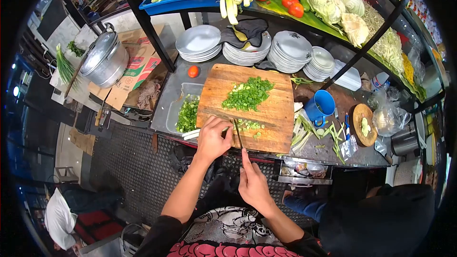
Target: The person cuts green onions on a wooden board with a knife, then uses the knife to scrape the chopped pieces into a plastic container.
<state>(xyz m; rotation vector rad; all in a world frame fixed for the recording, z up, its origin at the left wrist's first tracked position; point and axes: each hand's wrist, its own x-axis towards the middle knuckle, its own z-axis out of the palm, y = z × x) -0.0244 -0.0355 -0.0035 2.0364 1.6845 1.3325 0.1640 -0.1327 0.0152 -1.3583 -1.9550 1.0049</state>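
A wooden cutting board [266, 109] lies on the metal counter with a pile of chopped green onion [247, 93] at its middle. My left hand [213, 138] presses down on green onion stalks [247, 124] at the board's near edge. My right hand [253, 183] grips the handle of a knife [238, 133], whose blade stands across the stalks just right of my left fingers.
A clear tray [178, 112] of chopped greens sits left of the board, a tomato [193, 71] behind it. A blue mug [320, 108] and onion trimmings [304, 131] lie to the right. Stacked plates [247, 50] stand behind, vegetables on the shelf above. A pot [104, 57] rests at left.
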